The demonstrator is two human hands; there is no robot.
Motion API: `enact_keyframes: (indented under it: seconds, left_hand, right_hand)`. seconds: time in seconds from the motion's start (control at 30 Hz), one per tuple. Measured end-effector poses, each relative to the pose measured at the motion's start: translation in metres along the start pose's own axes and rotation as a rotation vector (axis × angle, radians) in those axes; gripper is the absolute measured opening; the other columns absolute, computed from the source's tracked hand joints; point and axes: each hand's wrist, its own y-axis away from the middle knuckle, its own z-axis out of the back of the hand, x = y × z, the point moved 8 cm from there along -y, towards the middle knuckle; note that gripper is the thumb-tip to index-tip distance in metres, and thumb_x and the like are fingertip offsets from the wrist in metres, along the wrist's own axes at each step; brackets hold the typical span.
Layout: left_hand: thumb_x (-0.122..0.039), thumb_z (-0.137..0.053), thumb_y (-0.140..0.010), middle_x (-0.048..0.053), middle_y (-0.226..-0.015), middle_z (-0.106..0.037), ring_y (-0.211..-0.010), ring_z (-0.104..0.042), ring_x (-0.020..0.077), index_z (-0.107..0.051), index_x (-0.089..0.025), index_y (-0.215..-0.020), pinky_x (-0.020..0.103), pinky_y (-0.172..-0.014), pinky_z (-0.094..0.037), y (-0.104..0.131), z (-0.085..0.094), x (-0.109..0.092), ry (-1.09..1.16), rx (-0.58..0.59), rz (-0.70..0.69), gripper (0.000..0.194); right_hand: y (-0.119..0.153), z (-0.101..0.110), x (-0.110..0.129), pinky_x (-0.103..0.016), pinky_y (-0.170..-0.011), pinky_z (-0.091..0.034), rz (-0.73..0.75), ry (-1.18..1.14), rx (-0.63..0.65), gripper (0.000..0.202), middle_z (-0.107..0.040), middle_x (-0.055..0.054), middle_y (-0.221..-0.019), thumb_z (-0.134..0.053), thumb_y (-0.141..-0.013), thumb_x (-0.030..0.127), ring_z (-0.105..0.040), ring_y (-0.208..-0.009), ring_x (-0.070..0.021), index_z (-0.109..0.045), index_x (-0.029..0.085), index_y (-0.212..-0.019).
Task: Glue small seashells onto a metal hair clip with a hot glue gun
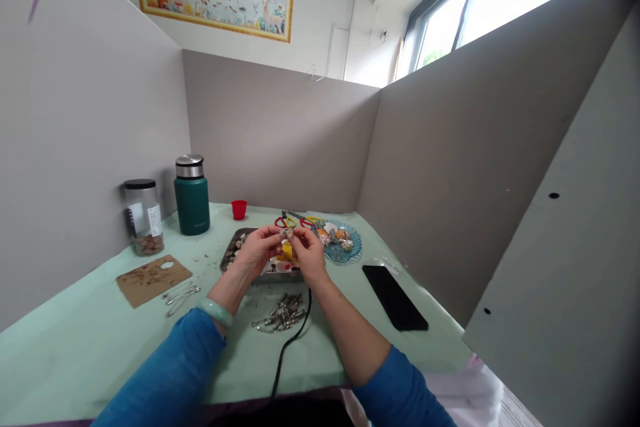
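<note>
Over a metal tray, my left hand and my right hand meet with their fingertips pinched together. Between them is a small greyish piece, too small to name. Mixed small things lie in the tray, among them pale round bits and something yellow; my hands hide much of it. Just nearer to me sits a heap of small metal clasps or pins. A black cable runs beside the heap toward the table's front edge. A pale green bangle circles my left wrist.
At the left stand a lidded jar and a green flask, near a cardboard piece and large safety pins. Behind are a red cup and pliers. A blue plate and black phone lie right. Partitions enclose the table.
</note>
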Motion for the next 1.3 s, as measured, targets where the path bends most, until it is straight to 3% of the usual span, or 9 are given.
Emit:
enact_keyframes:
  seconds: [0.23, 0.6, 1.3]
  left_hand:
    - [-0.021, -0.083, -0.049, -0.001, -0.053, -0.058, -0.044, -0.049, 0.0058, -0.063, -0.011, -0.069, 0.018, -0.046, -0.042, 0.0011, -0.005, 0.0023, -0.017, 0.032, 0.019, 0.03]
    - [-0.02, -0.082, -0.054, -0.001, -0.06, -0.061, -0.046, -0.051, 0.0055, -0.064, -0.012, -0.076, 0.018, -0.048, -0.043, -0.0025, -0.0029, 0.0087, -0.053, 0.059, 0.021, 0.03]
    - [-0.028, -0.079, -0.058, -0.002, -0.052, -0.056, -0.044, -0.048, 0.0067, -0.064, -0.012, -0.072, 0.02, -0.047, -0.041, -0.0003, -0.0046, 0.0049, -0.068, 0.048, -0.004, 0.026]
  right_hand:
    - [0.0011, -0.0004, -0.0045, -0.019, -0.04, -0.026, -0.062, -0.131, 0.017, 0.026, -0.044, 0.007, -0.052, -0.067, -0.069, 0.04, -0.033, -0.043, -0.006, -0.056, 0.018, -0.078]
    - [0.0019, 0.0003, -0.0072, -0.019, -0.038, -0.019, -0.161, -0.229, 0.018, 0.023, -0.041, 0.009, -0.043, -0.067, -0.067, 0.034, -0.028, -0.036, -0.0048, -0.051, 0.019, -0.071]
    - [0.0036, -0.001, -0.0029, -0.019, -0.037, -0.022, -0.147, -0.16, 0.018, 0.027, -0.041, 0.009, -0.044, -0.066, -0.068, 0.04, -0.03, -0.036, -0.0054, -0.05, 0.019, -0.072]
